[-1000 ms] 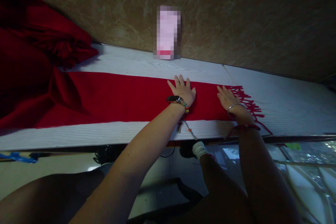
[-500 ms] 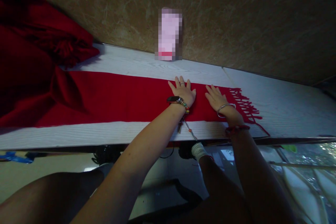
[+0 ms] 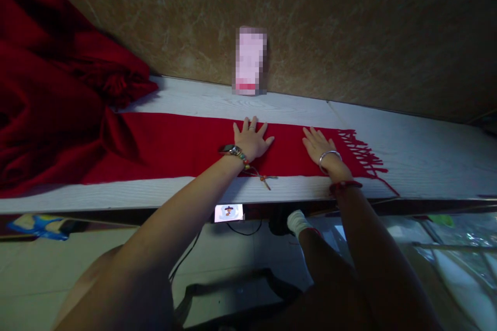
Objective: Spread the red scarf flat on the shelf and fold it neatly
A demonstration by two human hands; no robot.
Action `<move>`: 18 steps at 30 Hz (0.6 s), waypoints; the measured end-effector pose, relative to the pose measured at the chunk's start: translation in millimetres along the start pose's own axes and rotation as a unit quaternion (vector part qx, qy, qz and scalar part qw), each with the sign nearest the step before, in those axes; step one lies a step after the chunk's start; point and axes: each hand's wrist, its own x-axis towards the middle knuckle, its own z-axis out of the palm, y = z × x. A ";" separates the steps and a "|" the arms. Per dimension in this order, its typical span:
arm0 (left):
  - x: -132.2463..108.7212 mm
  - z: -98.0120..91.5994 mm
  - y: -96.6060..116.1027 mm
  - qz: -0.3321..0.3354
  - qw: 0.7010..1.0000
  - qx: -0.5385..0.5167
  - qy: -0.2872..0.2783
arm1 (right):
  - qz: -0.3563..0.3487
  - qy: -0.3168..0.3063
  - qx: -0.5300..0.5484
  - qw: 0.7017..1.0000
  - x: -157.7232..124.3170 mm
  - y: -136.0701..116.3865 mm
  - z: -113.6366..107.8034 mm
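Observation:
A long red scarf (image 3: pixel 174 145) lies flat along a white wood-grain surface (image 3: pixel 419 150), its fringed end at the right. My left hand (image 3: pixel 251 140), wearing a ring, a dark watch and a beaded bracelet, rests palm down on the middle of the cloth with its fingers spread. Nearer the fringe, my right hand (image 3: pixel 319 147) also lies flat on the scarf, fingers stretched out, with a silver bangle and a red band at its wrist. Neither hand grips anything. Towards the left the cloth runs into a crumpled red heap (image 3: pixel 50 77).
A blurred pink upright object (image 3: pixel 250 59) stands at the back against the brown marbled wall (image 3: pixel 349 31). Below the front edge are a small lit picture or screen (image 3: pixel 228 212), dark cables and a blue-and-yellow package (image 3: pixel 42 226) at the left.
My left hand has slid left along the scarf, away from my right hand, which stays near the fringe. The lit picture below the edge now shows. The view has shifted slightly.

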 end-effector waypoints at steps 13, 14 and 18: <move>-69.0 -10.9 -114.4 -0.045 0.994 0.092 0.039 | 0.001 0.001 0.019 1.000 -1.8 -3.2 -0.7; -72.3 -10.5 -118.6 -0.046 0.993 0.099 0.042 | 0.000 0.004 0.021 1.000 -1.6 -3.0 -0.2; -79.6 -8.7 -129.2 -0.057 0.990 0.114 0.054 | -0.001 0.021 0.026 0.999 -1.7 -2.8 0.2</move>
